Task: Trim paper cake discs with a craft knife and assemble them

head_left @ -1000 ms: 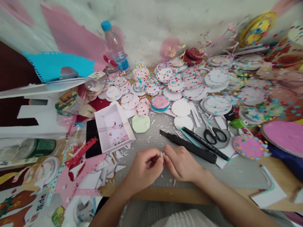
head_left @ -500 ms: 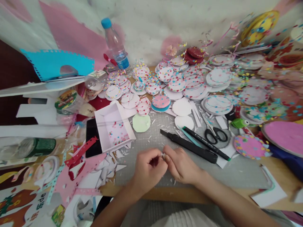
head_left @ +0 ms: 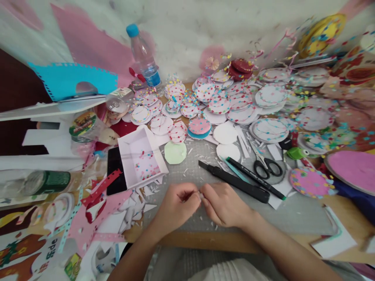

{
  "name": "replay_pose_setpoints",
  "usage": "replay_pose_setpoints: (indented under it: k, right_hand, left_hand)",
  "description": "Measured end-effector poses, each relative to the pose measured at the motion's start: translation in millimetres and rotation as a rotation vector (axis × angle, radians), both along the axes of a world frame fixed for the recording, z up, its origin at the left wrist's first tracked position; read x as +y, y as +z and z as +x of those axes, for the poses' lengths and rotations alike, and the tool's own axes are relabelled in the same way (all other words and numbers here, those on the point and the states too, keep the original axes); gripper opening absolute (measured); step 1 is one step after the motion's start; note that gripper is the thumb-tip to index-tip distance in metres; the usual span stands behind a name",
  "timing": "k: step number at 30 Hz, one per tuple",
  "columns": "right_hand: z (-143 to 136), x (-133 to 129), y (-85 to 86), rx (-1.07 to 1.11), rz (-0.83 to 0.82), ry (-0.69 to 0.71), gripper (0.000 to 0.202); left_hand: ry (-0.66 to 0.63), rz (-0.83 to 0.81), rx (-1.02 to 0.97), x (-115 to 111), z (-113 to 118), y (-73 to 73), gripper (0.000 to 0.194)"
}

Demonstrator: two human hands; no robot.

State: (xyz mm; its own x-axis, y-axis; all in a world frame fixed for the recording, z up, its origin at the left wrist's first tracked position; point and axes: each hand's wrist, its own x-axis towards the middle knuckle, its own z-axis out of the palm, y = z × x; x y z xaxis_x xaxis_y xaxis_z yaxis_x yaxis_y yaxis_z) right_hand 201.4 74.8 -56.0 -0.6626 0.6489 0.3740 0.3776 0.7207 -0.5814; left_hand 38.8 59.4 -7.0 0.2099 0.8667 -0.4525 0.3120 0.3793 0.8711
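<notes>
My left hand (head_left: 179,207) and my right hand (head_left: 224,203) meet fingertip to fingertip above the front of the grey cutting mat (head_left: 295,216). Both are closed in a pinch. A tiny whitish bit (head_left: 200,194) shows between the fingertips, too small to name. Just beyond my right hand lie a black utility knife (head_left: 234,181), a black marker pen (head_left: 258,179) and black-handled scissors (head_left: 267,168). A pale green paper disc (head_left: 175,152) rests ahead of my left hand, beside an open white paper box (head_left: 143,158) with small coloured confetti pieces inside.
Many white paper discs with coloured dots (head_left: 219,102) crowd the back of the table. An upright plastic bottle (head_left: 145,58) stands by the wall. Paper scraps (head_left: 129,212) and a dark phone-like slab (head_left: 114,171) lie left; pink discs (head_left: 310,181) lie right.
My left hand has shifted slightly left, and its fingers have tightened. My right hand has stayed nearly in place, fingertips still meeting the left ones.
</notes>
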Motion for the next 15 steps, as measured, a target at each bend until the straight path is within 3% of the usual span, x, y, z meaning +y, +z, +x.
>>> replay_pose_setpoints:
  k: [4, 6, 9, 12, 15]
  right_hand:
    - [-0.5, -0.7, 0.3, 0.011, -0.009, -0.017, 0.019]
    - [-0.3, -0.5, 0.9, 0.016, -0.032, -0.042, 0.019]
    - [0.5, 0.3, 2.8, 0.019, -0.081, -0.094, 0.019]
    - [1.1, 0.4, 5.7, 0.019, -0.137, -0.125, 0.019]
    - [0.8, -0.5, 7.7, 0.007, -0.196, -0.116, 0.021]
  left_hand:
    - [0.079, 0.018, -0.051, -4.6, 5.9, -6.1, 0.021]
    - [0.096, 0.111, -0.015, -7.0, 7.6, -8.8, 0.024]
    - [0.032, 0.494, 0.230, -8.5, 5.3, -10.5, 0.026]
    - [-0.125, 0.896, 0.529, -7.4, -0.5, -10.1, 0.021]
    - [-0.292, 1.070, 0.668, -5.3, -4.5, -8.5, 0.020]
